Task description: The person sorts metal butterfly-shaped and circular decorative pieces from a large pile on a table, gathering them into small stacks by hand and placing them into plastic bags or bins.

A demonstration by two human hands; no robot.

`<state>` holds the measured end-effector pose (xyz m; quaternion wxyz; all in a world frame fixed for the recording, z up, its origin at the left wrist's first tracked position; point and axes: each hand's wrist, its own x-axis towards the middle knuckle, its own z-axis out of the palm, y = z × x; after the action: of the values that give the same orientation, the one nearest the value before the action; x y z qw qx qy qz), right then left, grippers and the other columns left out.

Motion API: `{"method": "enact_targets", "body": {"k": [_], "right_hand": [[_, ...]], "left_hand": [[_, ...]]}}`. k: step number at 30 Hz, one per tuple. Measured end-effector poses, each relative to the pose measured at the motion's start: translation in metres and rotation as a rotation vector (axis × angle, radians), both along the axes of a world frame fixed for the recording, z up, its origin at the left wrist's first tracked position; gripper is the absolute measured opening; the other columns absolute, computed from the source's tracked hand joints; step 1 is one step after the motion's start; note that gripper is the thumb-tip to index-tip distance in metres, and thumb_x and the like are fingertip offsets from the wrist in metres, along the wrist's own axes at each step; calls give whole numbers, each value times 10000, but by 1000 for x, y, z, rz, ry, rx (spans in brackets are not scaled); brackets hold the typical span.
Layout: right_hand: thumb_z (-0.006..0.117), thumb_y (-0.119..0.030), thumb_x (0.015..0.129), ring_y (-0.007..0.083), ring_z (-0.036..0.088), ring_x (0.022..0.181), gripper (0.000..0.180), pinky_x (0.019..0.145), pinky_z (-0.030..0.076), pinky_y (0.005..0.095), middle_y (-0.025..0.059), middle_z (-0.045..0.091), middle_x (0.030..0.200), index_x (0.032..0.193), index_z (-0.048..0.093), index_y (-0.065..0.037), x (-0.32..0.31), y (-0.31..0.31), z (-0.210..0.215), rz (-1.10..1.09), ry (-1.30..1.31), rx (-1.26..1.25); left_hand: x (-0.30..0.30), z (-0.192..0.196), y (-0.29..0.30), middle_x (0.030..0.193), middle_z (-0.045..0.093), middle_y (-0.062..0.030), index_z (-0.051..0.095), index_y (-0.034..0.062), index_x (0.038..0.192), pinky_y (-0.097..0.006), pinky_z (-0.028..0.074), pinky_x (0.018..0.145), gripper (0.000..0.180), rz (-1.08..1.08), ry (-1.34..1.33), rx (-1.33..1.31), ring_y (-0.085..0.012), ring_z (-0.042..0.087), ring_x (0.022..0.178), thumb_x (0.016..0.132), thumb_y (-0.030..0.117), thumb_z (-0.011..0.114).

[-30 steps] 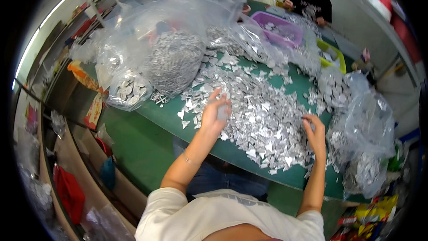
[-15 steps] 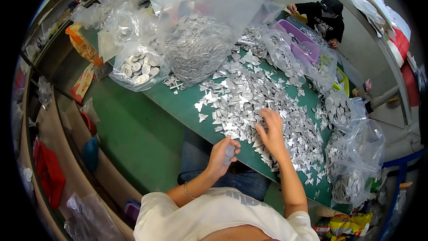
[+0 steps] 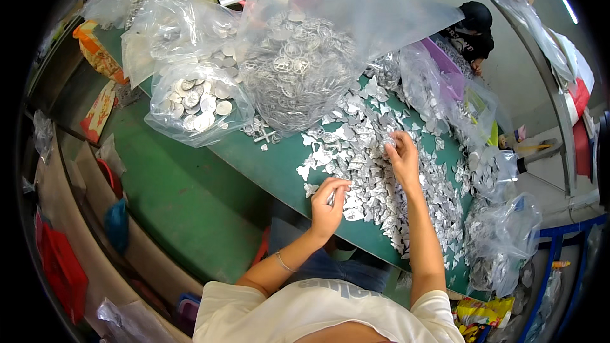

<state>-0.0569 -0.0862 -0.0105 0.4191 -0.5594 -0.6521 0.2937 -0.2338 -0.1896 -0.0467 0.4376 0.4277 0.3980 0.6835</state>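
A broad heap of small flat silvery metal pieces [image 3: 362, 171], many of them angular and butterfly-like, spreads over the green table [image 3: 248, 165]. At the heap's near left edge, my left hand [image 3: 326, 213] is closed, its fingers curled round a grey metal disc [image 3: 331, 198] that is mostly hidden now. Farther in and to the right, my right hand [image 3: 405, 162] is closed in a pinch over the heap. A small silvery metal piece [image 3: 390, 141] shows at its fingertips; its exact shape is unclear.
Clear bags of round metal pieces [image 3: 202, 105] and ring-shaped metal pieces [image 3: 292, 82] stand at the back left. A purple bin [image 3: 448, 79] and more filled bags [image 3: 495, 228] line the right. A person [image 3: 473, 32] in black works at the far right. Shelving [image 3: 82, 228] runs along the left.
My right hand has moved farther in over the heap and closed from spread fingers to a pinch. My left hand has turned and its fingers now cover the disc. The whole view has shifted slightly.
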Motion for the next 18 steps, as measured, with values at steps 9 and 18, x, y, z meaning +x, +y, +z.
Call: {"method": "enact_targets", "body": {"k": [9, 18], "right_hand": [[563, -62, 785, 295, 548, 953, 439, 890, 332, 448, 149, 596, 1014, 1215, 474, -78, -66, 52, 28, 478, -1057, -182], [700, -129, 661, 282, 500, 735, 223, 728, 360, 355, 94, 521, 743, 789, 531, -62, -55, 55, 35, 492, -842, 259]], "left_hand": [[-7, 4, 2, 806, 563, -92, 567, -30, 853, -237, 423, 633, 104, -10, 114, -9, -135, 530, 704, 813, -78, 484], [-7, 3, 2, 810, 563, -113, 574, -23, 855, -257, 439, 617, 147, 8, 162, 25, -183, 550, 681, 776, -109, 485]]}}
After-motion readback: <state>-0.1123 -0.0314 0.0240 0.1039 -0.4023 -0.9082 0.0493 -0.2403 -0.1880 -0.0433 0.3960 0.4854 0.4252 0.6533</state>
